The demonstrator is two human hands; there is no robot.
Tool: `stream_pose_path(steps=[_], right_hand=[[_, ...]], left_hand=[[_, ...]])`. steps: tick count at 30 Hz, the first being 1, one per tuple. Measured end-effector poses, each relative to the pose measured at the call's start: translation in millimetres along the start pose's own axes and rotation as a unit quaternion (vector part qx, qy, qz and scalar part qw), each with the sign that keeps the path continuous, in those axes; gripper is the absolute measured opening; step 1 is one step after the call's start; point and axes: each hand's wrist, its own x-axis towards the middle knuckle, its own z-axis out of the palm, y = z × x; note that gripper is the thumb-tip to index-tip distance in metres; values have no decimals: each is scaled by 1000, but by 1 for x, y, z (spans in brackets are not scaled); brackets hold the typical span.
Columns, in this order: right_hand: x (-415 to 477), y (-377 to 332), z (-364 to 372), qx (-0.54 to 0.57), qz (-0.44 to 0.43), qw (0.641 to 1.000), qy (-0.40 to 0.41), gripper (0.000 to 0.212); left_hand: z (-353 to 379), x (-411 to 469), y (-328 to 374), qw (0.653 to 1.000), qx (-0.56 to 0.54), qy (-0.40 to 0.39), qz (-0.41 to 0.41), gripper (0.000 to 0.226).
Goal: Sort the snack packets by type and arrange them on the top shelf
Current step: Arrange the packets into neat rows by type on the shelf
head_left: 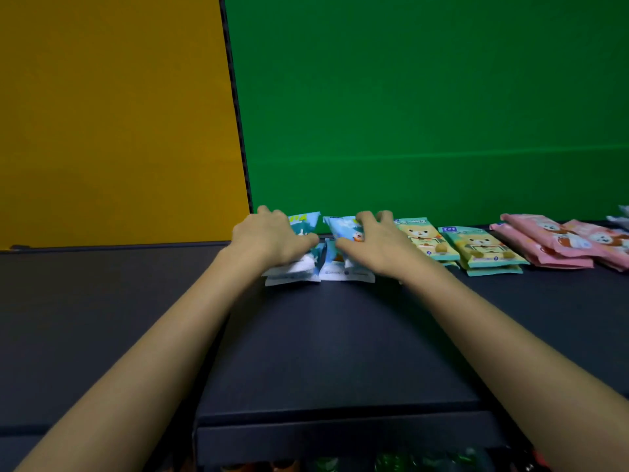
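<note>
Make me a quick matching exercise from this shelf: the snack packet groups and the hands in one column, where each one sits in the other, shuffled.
Column one:
1. blue packets
2. teal bear packets
3. pink packets
4. left hand

Column two:
A. far right of the row
B. resting on the leftmost blue stack
C. under both hands, next to the yellow panel
D. middle of the row, between the two other colours

Pairs: 1-C, 2-D, 3-A, 4-B
</note>
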Motion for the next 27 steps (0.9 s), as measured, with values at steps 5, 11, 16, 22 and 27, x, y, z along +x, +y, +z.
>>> stream_pose_path(steps=[5,11,16,22,27], right_hand=[[-76,11,5,-21,-37,997,-62,67],[-99,19,8,-130,-87,987,-36,65],[-95,42,3,9,-180,976,-123,65],[-105,41,10,-47,-155,975,-153,71],[-121,30,11,-80,-152,972,-159,72]], left_hand=[[9,-64,-11,994,61,-64,64,62],[29,-92,-24,987,77,-64,126,64],[34,-96,-63,950,-130,-170,225,73],[52,-104,-62,954,-147,-131,226,80],[53,-105,-60,956,-154,-127,215,84]])
